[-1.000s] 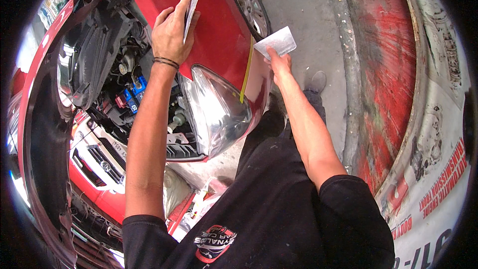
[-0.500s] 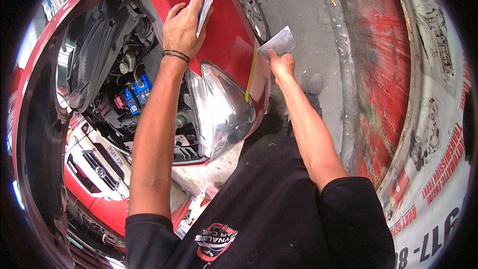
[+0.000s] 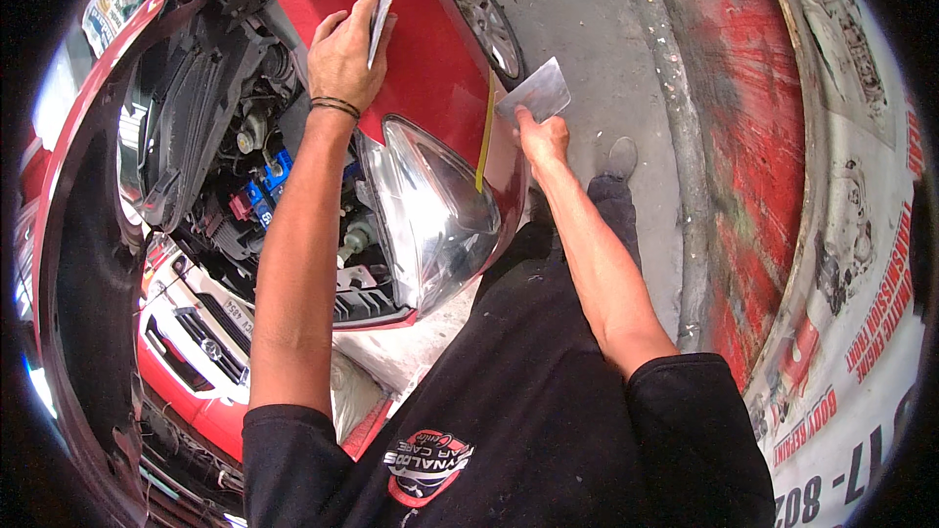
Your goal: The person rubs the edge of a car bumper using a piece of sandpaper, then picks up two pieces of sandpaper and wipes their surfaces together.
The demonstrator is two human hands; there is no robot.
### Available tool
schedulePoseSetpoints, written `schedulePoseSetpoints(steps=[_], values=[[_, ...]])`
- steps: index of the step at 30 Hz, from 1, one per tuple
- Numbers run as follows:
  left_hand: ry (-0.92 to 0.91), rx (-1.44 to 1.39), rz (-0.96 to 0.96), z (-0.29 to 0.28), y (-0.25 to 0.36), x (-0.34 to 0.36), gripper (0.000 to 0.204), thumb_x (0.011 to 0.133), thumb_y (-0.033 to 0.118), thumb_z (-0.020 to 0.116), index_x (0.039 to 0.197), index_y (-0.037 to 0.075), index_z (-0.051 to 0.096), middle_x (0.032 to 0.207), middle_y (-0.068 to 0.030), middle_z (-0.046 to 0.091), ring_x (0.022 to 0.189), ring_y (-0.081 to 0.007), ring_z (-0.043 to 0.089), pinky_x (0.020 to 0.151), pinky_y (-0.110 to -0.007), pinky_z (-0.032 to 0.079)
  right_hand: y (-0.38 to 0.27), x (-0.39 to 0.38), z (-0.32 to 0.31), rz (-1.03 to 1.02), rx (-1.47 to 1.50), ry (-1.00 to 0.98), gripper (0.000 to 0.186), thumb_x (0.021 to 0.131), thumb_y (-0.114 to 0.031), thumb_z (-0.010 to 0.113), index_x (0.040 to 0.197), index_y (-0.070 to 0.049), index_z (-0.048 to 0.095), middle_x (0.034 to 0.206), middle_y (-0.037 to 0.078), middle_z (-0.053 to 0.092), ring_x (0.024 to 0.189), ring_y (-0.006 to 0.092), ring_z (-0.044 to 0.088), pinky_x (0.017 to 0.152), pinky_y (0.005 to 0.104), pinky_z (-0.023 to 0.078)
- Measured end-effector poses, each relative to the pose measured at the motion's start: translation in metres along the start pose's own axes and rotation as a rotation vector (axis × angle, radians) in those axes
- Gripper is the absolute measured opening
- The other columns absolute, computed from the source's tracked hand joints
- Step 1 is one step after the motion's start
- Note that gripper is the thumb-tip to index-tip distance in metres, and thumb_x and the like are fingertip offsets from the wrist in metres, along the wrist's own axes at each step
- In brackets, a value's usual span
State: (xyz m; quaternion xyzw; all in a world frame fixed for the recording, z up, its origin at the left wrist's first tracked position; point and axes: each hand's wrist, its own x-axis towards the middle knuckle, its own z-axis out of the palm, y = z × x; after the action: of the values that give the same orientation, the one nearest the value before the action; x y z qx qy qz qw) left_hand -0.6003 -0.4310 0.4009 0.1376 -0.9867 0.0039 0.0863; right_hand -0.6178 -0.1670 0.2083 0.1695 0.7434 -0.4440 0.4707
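My left hand [image 3: 347,61] is closed on a thin flat metal spreader [image 3: 388,12], seen nearly edge-on over a car's red fender [image 3: 416,88]. A second spreader [image 3: 541,90], a grey rectangular plate, is pinched in my right hand [image 3: 545,142], with the thumb lying on its face. This plate is beside the fender's outer edge, in front of the wheel. Whether either plate touches the car, I cannot tell. A strip of yellow tape [image 3: 486,137] runs along the bodywork between my hands, next to the clear headlight [image 3: 440,200].
The engine bay [image 3: 259,152] lies exposed at left, beside the raised hood [image 3: 83,284]. The car's wheel [image 3: 481,15] is at the far side. Another red-and-white vehicle [image 3: 201,352] stands at lower left. A curb [image 3: 680,137], a red-stained strip and a printed banner [image 3: 871,362] line the right.
The view has shifted slightly, so the car and both hands appear a little further left. Both hands keep hold of their spreaders. More of my leg and shoe shows at right.
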Motion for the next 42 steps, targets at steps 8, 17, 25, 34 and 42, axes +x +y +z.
schedulePoseSetpoints(steps=[8,17,25,34,42], values=[[-0.026,0.013,-0.029,0.002,0.004,0.002,0.040,0.106,0.030,0.061,0.144,0.017,0.058,0.099,-0.0133,0.078,0.095,-0.0332,0.074,0.100,-0.043,0.053,0.016,-0.007,-0.019,0.021,0.167,-0.103,0.043,0.090,-0.035,0.080,0.103,0.005,0.076,0.095,0.012,0.078,0.079,0.0191,0.073,0.076,0.0373,0.057],[-0.004,0.019,0.006,0.006,0.001,0.000,0.040,0.105,0.026,0.065,0.144,0.017,0.059,0.098,-0.0100,0.079,0.095,-0.0272,0.076,0.095,-0.042,0.055,0.019,0.013,-0.004,-0.015,0.425,-0.101,0.046,0.092,-0.039,0.079,0.111,0.003,0.077,0.102,0.013,0.079,0.081,0.0238,0.075,0.078,0.0371,0.057],[-0.006,0.029,0.015,0.010,0.001,0.001,0.039,0.106,0.026,0.064,0.143,0.016,0.059,0.097,-0.0095,0.079,0.096,-0.0264,0.077,0.097,-0.042,0.054,0.049,0.044,0.018,0.045,0.299,-0.083,0.048,0.092,-0.047,0.075,0.106,-0.001,0.078,0.091,0.012,0.080,0.089,0.0252,0.075,0.087,0.0399,0.053],[0.006,0.027,0.024,0.010,-0.001,0.002,0.039,0.105,0.025,0.065,0.143,0.016,0.059,0.096,-0.0084,0.079,0.093,-0.0256,0.077,0.097,-0.042,0.055,0.046,0.026,0.006,-0.003,0.441,-0.130,0.039,0.092,-0.035,0.078,0.106,0.001,0.077,0.094,0.010,0.079,0.077,0.0206,0.072,0.078,0.0387,0.055],[0.008,0.049,0.032,0.008,0.001,0.002,0.039,0.105,0.024,0.065,0.143,0.015,0.059,0.096,-0.0089,0.079,0.093,-0.0255,0.077,0.096,-0.042,0.055,0.048,0.006,-0.020,0.033,0.412,-0.254,0.037,0.091,-0.032,0.080,0.108,0.001,0.077,0.101,0.008,0.078,0.076,0.0184,0.072,0.075,0.0370,0.056]])
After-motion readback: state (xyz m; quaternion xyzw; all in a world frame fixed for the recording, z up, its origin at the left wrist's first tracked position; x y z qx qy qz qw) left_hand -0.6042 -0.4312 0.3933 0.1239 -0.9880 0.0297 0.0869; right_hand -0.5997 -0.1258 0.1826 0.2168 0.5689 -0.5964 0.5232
